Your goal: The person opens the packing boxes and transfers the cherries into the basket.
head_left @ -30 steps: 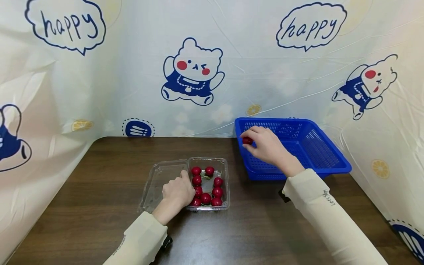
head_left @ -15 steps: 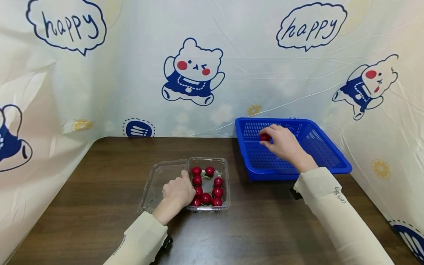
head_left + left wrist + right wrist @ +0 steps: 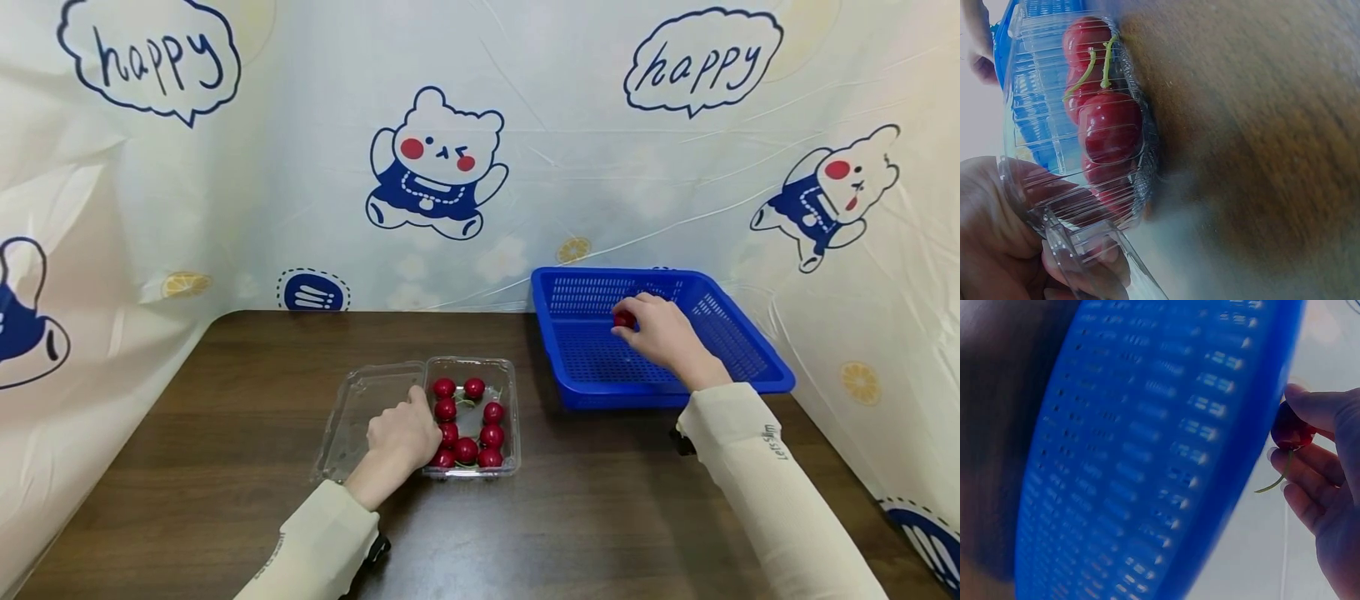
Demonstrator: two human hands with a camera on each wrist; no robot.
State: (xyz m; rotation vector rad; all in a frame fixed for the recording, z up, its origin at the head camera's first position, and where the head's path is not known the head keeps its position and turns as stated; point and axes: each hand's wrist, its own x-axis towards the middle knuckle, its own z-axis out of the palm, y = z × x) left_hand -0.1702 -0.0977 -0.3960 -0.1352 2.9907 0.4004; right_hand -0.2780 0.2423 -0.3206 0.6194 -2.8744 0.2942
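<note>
My right hand [image 3: 663, 332] pinches a dark red cherry [image 3: 624, 319] between thumb and fingers, over the inside of the blue basket [image 3: 558, 387]. In the right wrist view the cherry [image 3: 1292, 428] shows a green stem hanging down, close to the basket's rim. My left hand [image 3: 403, 435] grips the hinge-side edge of a clear plastic clamshell box [image 3: 512, 417], thumb inside the wall and fingers outside, as the left wrist view shows. Several red cherries [image 3: 466, 450] with green stems lie in the box, along both sides and its near end.
The box's clear lid [image 3: 358, 404] lies folded back to the left on the brown wooden table [image 3: 247, 433]. Behind and beside the table hangs a pale printed curtain [image 3: 315, 167]. The basket stands at the table's back right.
My right hand has moved rightward with the cherry, from the basket's left rim to over its middle, and slightly lower. The left hand and the box have stayed put.
</note>
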